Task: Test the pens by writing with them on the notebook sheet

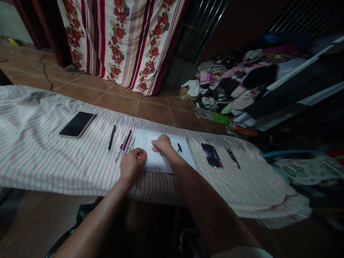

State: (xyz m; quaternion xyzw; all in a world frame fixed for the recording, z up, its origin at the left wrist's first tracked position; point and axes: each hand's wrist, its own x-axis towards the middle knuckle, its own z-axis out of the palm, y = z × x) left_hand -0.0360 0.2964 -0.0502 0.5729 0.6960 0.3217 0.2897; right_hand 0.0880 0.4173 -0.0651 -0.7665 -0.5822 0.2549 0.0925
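Observation:
A spiral notebook (163,163) lies flat on the striped cloth in front of me. My left hand (132,164) is closed at its left edge, pinching a small slim pink-red piece that looks like part of a pen. Over the page, my right hand (162,144) is closed in a pinch on a thin pale piece, too small and blurred to name. A small black piece, perhaps a pen cap (179,147), rests on the page right of my right hand. Several pens (127,141) lie together just beyond my left hand, with a black pen (111,139) apart to their left.
A phone (77,124) lies at the left on the cloth-covered table (80,161). Right of the notebook are a row of several dark pens (212,156) and a separate pen (233,157). A floral curtain (129,43) hangs behind; heaped clothes (236,79) are at the back right.

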